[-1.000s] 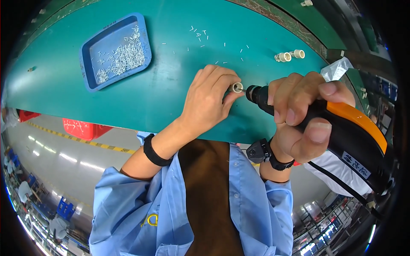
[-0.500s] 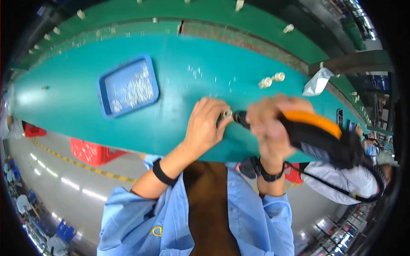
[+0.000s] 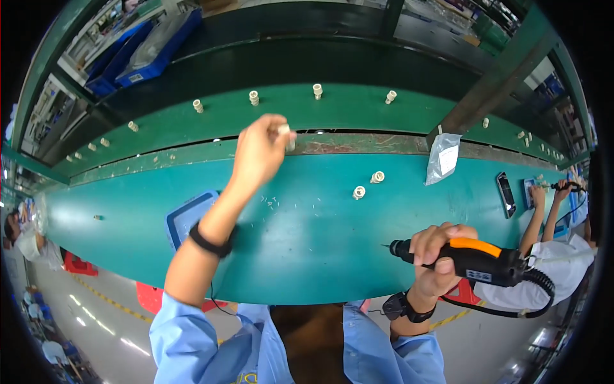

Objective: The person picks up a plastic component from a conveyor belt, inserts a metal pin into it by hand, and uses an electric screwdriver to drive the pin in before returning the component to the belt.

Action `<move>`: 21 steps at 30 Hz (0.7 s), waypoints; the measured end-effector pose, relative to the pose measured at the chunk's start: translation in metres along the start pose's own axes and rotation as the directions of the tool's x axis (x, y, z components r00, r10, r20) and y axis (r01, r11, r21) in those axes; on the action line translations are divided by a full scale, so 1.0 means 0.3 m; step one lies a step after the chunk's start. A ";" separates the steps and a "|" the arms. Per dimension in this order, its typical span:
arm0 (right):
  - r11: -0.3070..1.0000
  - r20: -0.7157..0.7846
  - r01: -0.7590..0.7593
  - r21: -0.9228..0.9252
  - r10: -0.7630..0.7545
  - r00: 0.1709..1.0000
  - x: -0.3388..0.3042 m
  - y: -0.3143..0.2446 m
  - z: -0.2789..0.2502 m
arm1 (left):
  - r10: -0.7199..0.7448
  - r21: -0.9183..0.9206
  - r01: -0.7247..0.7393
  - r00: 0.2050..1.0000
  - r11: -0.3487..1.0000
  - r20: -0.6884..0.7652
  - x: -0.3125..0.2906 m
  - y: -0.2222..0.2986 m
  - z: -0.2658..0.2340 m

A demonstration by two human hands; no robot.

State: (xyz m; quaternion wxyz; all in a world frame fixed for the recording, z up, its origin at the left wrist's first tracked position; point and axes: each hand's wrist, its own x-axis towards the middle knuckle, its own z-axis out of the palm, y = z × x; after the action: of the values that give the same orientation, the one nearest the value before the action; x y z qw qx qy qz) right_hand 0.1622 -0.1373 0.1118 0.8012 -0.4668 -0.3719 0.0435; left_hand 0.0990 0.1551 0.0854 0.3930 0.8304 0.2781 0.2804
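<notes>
My left hand [image 3: 257,155] is raised past the table's far edge, near the green belt, its fingers closed around a small cream cylindrical fitting [image 3: 284,130]. The fingers partly cover that piece. At the right, my right hand [image 3: 441,255] grips a black and orange electric screwdriver [image 3: 485,261] above the table, its thin bit pointing left and touching nothing. Two similar fittings, a nearer one [image 3: 359,192] and a farther one [image 3: 378,177], stand on the green tabletop [image 3: 320,262] between my hands. A blue tray [image 3: 192,206] lies partly hidden behind my left forearm.
Several cream fittings stand spaced along the green belt [image 3: 358,112] beyond the table. Tiny pins are scattered mid-table. A clear plastic bag [image 3: 443,160] lies by a green post [image 3: 492,80]. Farther right are a dark phone-like object [image 3: 506,194] and another person's hands with a tool.
The view has tilted up toward the belt. My left hand has moved away with the fitting toward the belt. The screwdriver has come away from the fitting and stays in my right hand.
</notes>
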 end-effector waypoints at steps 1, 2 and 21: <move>1.000 -0.010 -0.015 0.024 0.016 1.000 -0.008 0.008 -0.004 | -0.034 0.120 0.034 0.999 0.992 0.001 0.095 -0.039 0.051; 0.998 -0.012 -0.031 0.054 0.032 0.999 -0.011 0.015 -0.006 | -0.070 0.240 0.071 0.997 0.968 -0.012 0.172 -0.079 0.095; 0.997 -0.097 -0.072 -0.008 0.071 0.993 -0.004 0.048 -0.084 | -0.011 0.151 0.021 0.997 0.988 -0.070 0.445 -0.129 0.515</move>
State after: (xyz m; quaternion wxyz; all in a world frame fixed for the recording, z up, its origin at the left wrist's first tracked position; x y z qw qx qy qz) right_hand 0.1815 -0.1477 0.0927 0.8135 -0.4859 -0.3160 0.0477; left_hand 0.2873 0.1903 0.0045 0.3209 0.8455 0.3187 0.2839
